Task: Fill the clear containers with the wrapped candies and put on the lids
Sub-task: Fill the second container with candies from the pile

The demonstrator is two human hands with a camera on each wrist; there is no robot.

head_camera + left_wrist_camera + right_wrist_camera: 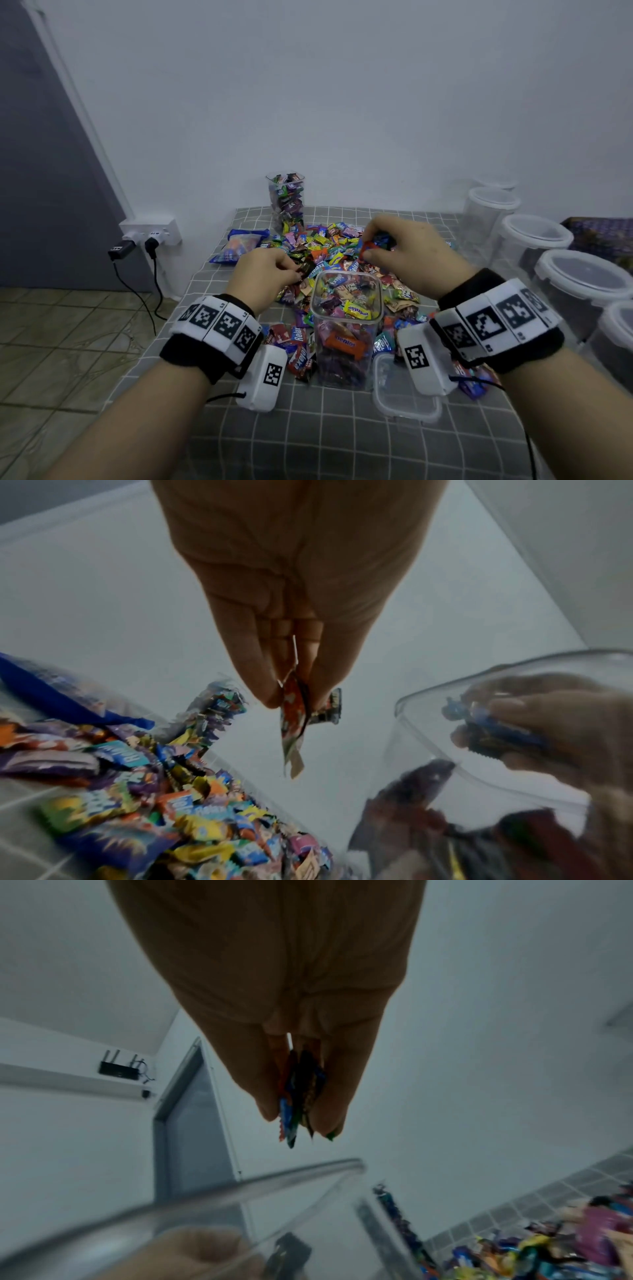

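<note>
My left hand (pixel 263 274) pinches candies (pixel 294 718); my right hand (pixel 407 253) pinches several more (pixel 298 1096); wrappers blurred, unreadable; the container's (pixel 346 329) base hidden.

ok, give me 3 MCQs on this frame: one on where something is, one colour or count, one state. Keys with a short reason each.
1. Where does the loose lid lie?
A. on the near container
B. flat on the checked cloth, right of the near container
C. on the floor

2. How many open containers holding candies stand on the cloth?
A. one
B. two
C. four

3. What is the state of the near container?
A. empty
B. lidded
C. open and nearly full

Key:
1 B, it lies flat on the cloth under the right wrist.
2 B, the near container and the far container by the wall.
3 C, no lid is on it and candies reach close to the rim, while the left hand and the right hand each pinch wrapped candies beside it.
</note>
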